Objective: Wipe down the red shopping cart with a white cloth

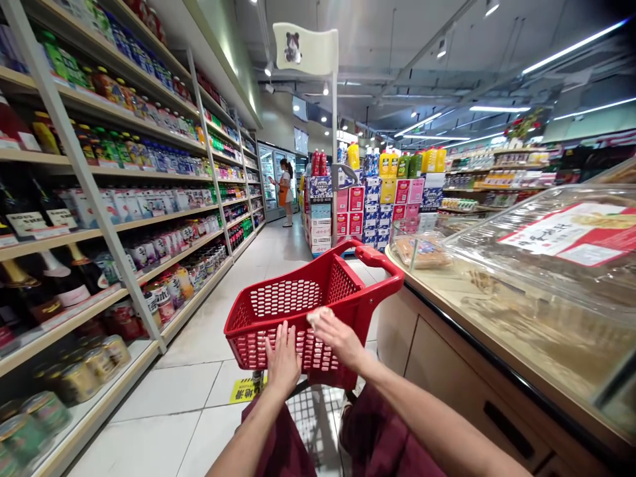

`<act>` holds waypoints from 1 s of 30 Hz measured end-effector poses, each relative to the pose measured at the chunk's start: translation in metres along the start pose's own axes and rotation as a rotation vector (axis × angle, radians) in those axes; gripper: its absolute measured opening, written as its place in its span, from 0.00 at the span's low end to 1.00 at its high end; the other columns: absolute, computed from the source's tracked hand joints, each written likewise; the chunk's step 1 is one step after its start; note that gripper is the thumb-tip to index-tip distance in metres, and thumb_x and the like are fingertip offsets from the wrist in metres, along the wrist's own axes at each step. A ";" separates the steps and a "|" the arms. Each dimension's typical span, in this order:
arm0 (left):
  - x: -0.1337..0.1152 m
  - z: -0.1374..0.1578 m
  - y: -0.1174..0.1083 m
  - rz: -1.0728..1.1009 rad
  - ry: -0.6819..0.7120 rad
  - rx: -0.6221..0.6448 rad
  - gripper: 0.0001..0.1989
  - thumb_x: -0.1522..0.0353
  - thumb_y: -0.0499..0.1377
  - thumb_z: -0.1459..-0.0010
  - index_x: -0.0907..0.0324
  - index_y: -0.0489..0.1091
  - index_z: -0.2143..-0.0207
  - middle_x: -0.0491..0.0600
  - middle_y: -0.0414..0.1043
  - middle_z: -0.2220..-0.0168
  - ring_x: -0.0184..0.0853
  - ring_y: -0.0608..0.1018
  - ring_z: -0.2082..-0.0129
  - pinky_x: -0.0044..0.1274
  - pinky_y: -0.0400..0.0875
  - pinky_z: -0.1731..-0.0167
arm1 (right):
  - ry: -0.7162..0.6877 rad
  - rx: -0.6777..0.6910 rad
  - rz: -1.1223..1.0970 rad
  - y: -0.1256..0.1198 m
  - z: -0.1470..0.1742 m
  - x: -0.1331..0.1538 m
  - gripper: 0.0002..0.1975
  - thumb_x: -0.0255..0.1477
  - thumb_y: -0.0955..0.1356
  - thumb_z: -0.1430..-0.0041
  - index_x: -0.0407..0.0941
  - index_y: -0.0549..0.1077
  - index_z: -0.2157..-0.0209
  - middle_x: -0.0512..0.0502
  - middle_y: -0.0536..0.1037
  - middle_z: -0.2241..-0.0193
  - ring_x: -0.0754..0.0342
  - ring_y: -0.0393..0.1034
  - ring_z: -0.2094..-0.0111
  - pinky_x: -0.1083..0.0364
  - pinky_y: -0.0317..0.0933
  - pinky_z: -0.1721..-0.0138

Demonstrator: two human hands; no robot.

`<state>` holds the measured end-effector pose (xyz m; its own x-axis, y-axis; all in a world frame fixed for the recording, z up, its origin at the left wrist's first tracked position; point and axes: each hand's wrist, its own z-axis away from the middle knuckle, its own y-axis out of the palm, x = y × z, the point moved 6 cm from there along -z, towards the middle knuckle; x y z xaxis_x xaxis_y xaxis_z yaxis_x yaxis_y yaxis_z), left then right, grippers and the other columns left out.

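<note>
In front of me stands a small red plastic shopping cart [291,296] with perforated sides. A pale flag [305,50] with a small animal picture rises on a pole behind it. My left hand [284,360] lies against the near side of the basket, its fingers stretched out and holding nothing. At the basket's near rim, my right hand [342,336] presses a crumpled white tissue [319,318] under its fingers. The tissue is partly covered by the hand.
Shelves of drinks [159,169] line the left. A display counter [422,291] with packaged food [576,232] stands close on the right. Stacked boxes [370,205] rise ahead. A person [285,189] stands farther down the aisle. A yellow floor sticker [243,391] lies beside the cart.
</note>
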<state>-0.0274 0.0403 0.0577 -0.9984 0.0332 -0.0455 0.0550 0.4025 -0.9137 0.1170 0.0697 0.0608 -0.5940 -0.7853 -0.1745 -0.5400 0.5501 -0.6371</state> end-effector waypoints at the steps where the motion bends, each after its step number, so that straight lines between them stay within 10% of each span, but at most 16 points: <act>1: -0.004 -0.001 0.000 -0.002 0.005 0.002 0.29 0.73 0.48 0.50 0.62 0.51 0.43 0.55 0.43 0.38 0.40 0.49 0.39 0.42 0.41 0.42 | 0.024 -0.028 0.015 -0.007 0.002 -0.007 0.13 0.23 0.59 0.40 0.45 0.73 0.59 0.47 0.71 0.52 0.53 0.56 0.44 0.49 0.55 0.45; 17: -0.055 -0.025 -0.012 0.020 0.141 -0.037 0.30 0.74 0.46 0.50 0.62 0.49 0.42 0.53 0.43 0.38 0.39 0.49 0.39 0.42 0.44 0.43 | 0.031 -0.072 0.067 -0.048 0.037 -0.036 0.16 0.23 0.56 0.38 0.47 0.74 0.65 0.50 0.76 0.59 0.56 0.63 0.49 0.55 0.62 0.50; 23: -0.037 -0.045 -0.010 0.002 -0.024 0.160 0.35 0.74 0.46 0.54 0.64 0.45 0.41 0.54 0.43 0.38 0.41 0.47 0.38 0.46 0.42 0.44 | 0.377 -0.218 0.179 -0.120 0.000 -0.106 0.19 0.19 0.56 0.41 0.45 0.70 0.55 0.44 0.71 0.53 0.51 0.58 0.46 0.47 0.55 0.45; 26: -0.036 -0.047 -0.007 -0.026 -0.016 0.188 0.37 0.75 0.46 0.56 0.63 0.43 0.40 0.53 0.41 0.38 0.40 0.46 0.38 0.46 0.42 0.44 | 0.486 -0.162 0.197 -0.110 -0.017 -0.114 0.21 0.17 0.56 0.45 0.40 0.68 0.52 0.39 0.72 0.54 0.50 0.61 0.48 0.47 0.56 0.47; 30: -0.034 -0.049 -0.006 -0.072 -0.022 0.190 0.37 0.76 0.45 0.56 0.62 0.43 0.40 0.53 0.41 0.37 0.40 0.45 0.38 0.48 0.42 0.45 | 0.293 0.047 0.125 -0.073 -0.032 -0.095 0.19 0.19 0.59 0.45 0.44 0.68 0.53 0.43 0.69 0.51 0.51 0.59 0.48 0.49 0.54 0.46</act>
<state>0.0068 0.0820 0.0843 -0.9998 -0.0103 0.0153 -0.0172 0.2228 -0.9747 0.1939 0.1135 0.1482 -0.8041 -0.5935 -0.0337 -0.4283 0.6177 -0.6595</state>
